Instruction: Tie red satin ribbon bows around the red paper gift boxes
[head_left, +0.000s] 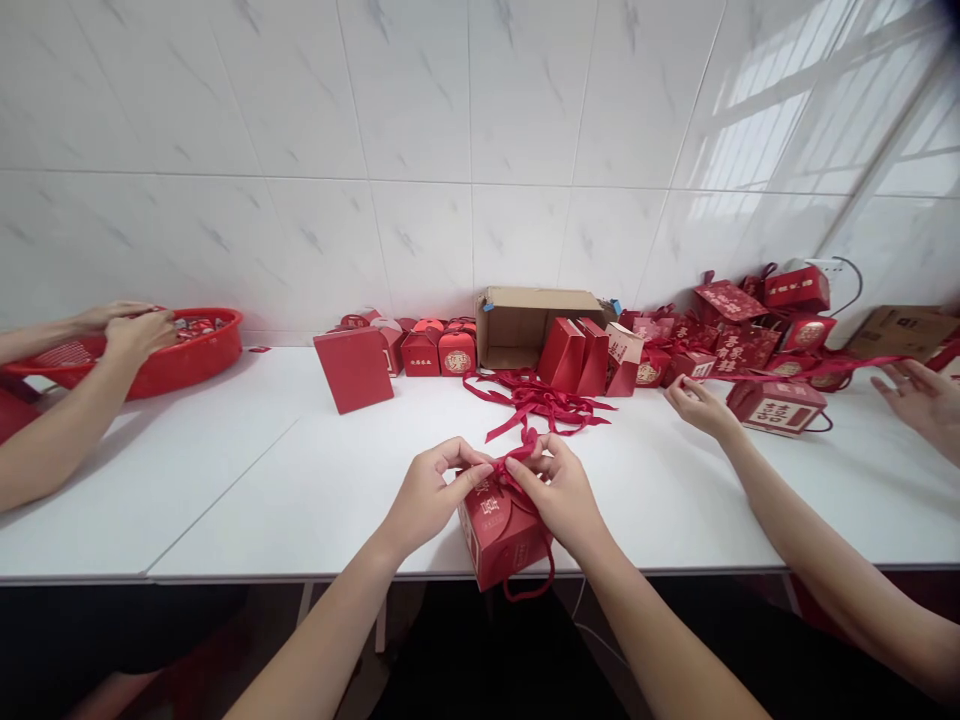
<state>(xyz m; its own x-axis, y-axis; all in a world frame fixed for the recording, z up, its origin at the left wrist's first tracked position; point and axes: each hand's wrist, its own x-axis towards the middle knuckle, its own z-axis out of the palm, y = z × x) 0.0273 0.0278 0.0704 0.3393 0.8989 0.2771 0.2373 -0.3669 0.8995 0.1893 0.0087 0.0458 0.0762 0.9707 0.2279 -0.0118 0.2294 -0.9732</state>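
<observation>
A red gift box (501, 545) with pale printed characters sits at the table's front edge, slightly over it. On its top, a red ribbon (529, 440) is looped and gathered. My left hand (439, 495) pinches the ribbon from the left between thumb and fingers. From the other side, my right hand (559, 490) pinches it too, thumb pressed near the middle of the loop. A red cord handle (534, 592) hangs down at the box's lower right. Just beyond lies a tangled pile of loose red ribbons (551, 403).
An open cardboard box (517, 330) stands against the wall amid small red boxes (422, 350). A red panel (354, 372) stands left of it. At left, a person's hands reach into a red basin (187, 365). At right, another person's hands stretch a ribbon (817, 370).
</observation>
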